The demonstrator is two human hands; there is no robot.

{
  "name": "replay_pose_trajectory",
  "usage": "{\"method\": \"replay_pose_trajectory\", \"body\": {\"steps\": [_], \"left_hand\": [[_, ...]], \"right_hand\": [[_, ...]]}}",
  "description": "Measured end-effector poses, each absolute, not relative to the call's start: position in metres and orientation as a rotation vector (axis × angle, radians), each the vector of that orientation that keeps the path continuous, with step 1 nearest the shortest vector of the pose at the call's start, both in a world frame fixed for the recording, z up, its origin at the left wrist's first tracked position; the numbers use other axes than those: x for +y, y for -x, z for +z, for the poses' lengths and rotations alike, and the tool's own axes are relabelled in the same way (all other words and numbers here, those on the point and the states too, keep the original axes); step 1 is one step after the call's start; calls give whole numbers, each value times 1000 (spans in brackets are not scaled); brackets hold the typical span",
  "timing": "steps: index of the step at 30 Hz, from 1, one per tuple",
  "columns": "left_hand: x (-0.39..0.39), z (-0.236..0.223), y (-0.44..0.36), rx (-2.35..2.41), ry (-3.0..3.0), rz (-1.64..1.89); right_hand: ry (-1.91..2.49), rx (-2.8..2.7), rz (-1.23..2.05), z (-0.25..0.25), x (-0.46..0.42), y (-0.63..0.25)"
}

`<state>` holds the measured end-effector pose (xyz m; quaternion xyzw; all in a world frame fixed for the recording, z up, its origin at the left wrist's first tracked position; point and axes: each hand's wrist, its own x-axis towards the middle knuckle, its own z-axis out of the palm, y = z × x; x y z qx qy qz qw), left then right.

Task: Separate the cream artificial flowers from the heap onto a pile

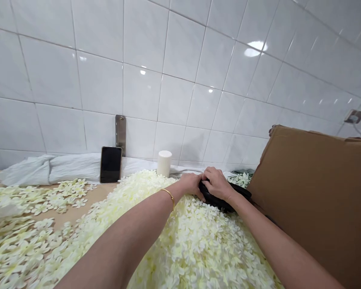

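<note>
Bare forearms [129,224] reach over heaped creamy, petalled, fabric-like flowers [195,245] so my left hand [193,184] and right hand [215,182], fingers curled closely on one end, apparently steady a long black rounded object [219,202], indistinct from here, beside the brown rectangular cardboard box [315,200].

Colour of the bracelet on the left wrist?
Gold-coloured bracelet, worn near the left hand; shows best in the head view.
</note>
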<state>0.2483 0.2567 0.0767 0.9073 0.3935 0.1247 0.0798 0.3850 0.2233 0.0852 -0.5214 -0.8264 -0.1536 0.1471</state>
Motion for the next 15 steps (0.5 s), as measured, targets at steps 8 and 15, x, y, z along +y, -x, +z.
{"method": "replay_pose_trajectory", "body": {"steps": [8,15], "left_hand": [[260,70,-258,1239,-2668,514],[274,76,-257,1159,-2588,578]], "right_hand": [[1654,-2398,-457,95,220,-375],[1732,-2360,-465,103,224,-376]]}}
